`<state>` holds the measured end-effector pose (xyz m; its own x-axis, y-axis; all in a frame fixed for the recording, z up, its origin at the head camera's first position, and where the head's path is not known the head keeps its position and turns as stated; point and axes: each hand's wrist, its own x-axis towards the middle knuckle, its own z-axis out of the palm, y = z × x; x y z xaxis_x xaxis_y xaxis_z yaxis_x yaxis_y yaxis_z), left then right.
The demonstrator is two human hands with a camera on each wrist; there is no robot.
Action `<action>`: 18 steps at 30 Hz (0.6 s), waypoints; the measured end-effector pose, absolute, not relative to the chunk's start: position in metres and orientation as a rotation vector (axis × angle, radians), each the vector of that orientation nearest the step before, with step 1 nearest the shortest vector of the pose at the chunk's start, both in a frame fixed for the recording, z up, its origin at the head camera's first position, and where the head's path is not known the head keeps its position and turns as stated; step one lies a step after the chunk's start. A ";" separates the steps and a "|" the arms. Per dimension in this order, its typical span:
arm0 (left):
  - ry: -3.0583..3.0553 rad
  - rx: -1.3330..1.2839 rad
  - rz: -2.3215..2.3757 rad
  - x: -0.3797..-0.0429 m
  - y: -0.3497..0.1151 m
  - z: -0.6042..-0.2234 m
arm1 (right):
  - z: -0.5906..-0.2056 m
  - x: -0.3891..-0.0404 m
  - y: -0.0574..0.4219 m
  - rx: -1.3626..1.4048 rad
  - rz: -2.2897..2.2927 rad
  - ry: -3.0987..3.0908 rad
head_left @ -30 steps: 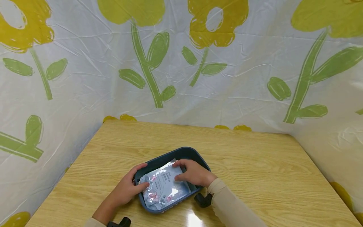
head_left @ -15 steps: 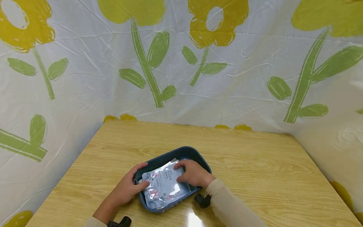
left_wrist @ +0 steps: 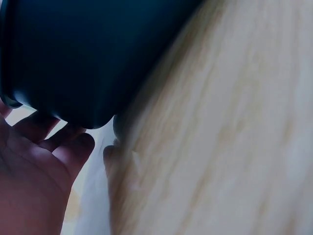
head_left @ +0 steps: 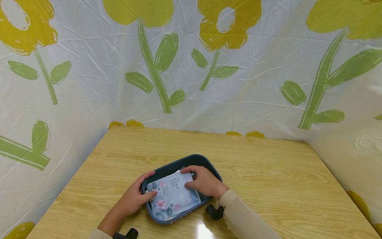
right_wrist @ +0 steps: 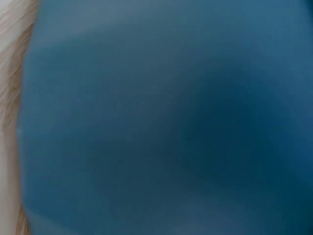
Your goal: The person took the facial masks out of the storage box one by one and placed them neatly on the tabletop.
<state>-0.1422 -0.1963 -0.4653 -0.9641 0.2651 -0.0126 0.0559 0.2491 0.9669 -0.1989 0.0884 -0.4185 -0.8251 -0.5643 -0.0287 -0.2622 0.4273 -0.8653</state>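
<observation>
A dark blue rounded rectangular bin (head_left: 197, 161) sits slantwise on the table in the head view. On top inside it lies a shiny pale blue pouch (head_left: 173, 199) with pink flowers and printed characters. My left hand (head_left: 132, 197) grips the bin's left end, its thumb over the rim and onto the pouch. In the left wrist view, the fingers of that hand (left_wrist: 36, 166) curl at the bin's dark outer wall (left_wrist: 88, 54). Reaching over the right end, my right hand (head_left: 206, 182) holds the pouch by its upper right edge with curled fingers and thumb.
Other packets show only as edges under the pouch. The wood-grain table (head_left: 262, 186) extends around the bin. A white cloth with yellow flowers (head_left: 253, 99) hangs behind and at both sides. Blurred blue fills most of the right wrist view.
The pouch has shifted slightly left and its tilt has changed, so the bright glare has faded and the print shows clearly. My right hand moves slightly with it; my left hand stays put.
</observation>
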 end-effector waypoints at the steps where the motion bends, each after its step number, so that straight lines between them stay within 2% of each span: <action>1: 2.327 0.314 1.809 -0.142 -0.196 -0.465 | -0.418 -0.199 0.088 -0.711 -1.371 2.336; 10: 2.296 0.333 1.835 -0.142 -0.197 -0.466 | -0.416 -0.198 0.084 -0.792 -1.267 2.288; 18: 2.396 0.280 1.774 -0.141 -0.195 -0.467 | -0.415 -0.196 0.084 -0.748 -1.280 2.312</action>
